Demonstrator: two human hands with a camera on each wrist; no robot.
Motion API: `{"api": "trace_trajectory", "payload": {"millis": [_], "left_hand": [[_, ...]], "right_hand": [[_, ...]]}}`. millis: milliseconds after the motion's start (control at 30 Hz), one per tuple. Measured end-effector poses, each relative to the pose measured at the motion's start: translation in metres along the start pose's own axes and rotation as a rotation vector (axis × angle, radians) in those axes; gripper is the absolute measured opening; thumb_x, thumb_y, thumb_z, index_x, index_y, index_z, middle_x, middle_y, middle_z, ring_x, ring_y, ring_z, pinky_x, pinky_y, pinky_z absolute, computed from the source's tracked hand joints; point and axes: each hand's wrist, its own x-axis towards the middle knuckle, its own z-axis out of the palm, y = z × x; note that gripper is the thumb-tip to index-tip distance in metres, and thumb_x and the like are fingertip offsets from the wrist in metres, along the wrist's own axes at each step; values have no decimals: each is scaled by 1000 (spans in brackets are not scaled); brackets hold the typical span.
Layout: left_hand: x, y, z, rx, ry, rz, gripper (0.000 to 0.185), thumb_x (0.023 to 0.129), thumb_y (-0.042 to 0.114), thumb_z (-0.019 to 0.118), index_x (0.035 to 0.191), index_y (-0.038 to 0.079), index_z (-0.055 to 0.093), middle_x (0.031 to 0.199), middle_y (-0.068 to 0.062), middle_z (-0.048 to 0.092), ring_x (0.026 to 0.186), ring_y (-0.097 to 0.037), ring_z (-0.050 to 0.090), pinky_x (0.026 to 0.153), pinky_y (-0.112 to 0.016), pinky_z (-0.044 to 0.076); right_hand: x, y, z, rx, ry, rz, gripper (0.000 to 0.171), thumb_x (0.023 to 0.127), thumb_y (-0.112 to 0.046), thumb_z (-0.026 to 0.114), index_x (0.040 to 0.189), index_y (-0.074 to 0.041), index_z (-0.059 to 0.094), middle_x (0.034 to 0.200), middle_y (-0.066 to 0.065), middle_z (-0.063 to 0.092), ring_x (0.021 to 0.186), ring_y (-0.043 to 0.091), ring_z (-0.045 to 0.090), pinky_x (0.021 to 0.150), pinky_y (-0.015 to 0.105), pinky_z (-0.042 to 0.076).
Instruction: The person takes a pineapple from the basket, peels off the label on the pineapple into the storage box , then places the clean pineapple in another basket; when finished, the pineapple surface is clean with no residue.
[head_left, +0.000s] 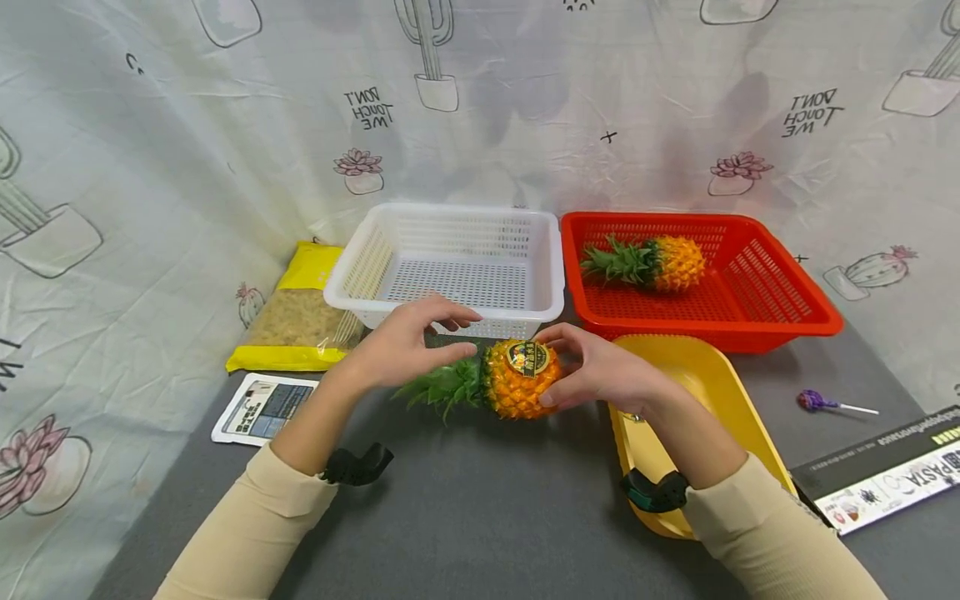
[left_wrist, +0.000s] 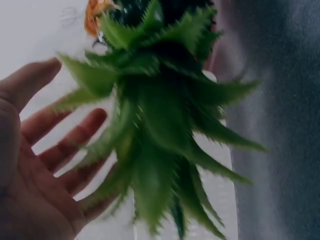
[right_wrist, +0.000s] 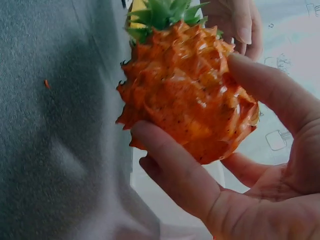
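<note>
Two hands meet at a pineapple (head_left: 521, 381): right hand (head_left: 600, 371) grips its body, left hand (head_left: 408, 346) hovers open over the leaves.

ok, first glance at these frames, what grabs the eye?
The orange pineapple lying on its side mid-table, just in front of the white basket: the right hand grips its body, while the left hand hovers open over its green crown. Next, the red basket at back right, with a second pineapple lying inside. A yellow tray sits under the right forearm.
</note>
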Motion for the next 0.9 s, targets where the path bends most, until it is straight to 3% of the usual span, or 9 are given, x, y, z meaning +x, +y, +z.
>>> {"api": "trace_trajectory", "payload": {"millis": [267, 500, 900], "left_hand": [[5, 12, 17, 134, -125, -50, 67, 89, 47, 78, 145, 16, 60, 136, -6, 62, 121, -26, 62, 103, -48, 51], [8, 10, 34, 163, -188, -76, 74, 86, 50, 80, 147, 14, 57, 138, -3, 62, 122, -21, 60, 105, -45, 50], [13, 6, 47, 161, -203, -137, 74, 81, 50, 83, 140, 12, 58, 127, -2, 62, 116, -20, 59, 102, -42, 50]], "right_hand": [[2, 3, 1, -15, -14, 2, 77, 83, -4, 80, 146, -5, 37, 144, 22, 42, 115, 34, 63, 89, 45, 62], [10, 11, 8, -29, -10, 3, 77, 79, -4, 83, 143, -4, 40, 144, 22, 42, 112, 34, 65, 86, 45, 62], [12, 16, 2, -72, 8, 16, 76, 80, -2, 83, 142, -5, 40, 145, 23, 42, 116, 35, 63, 88, 43, 62]]}}
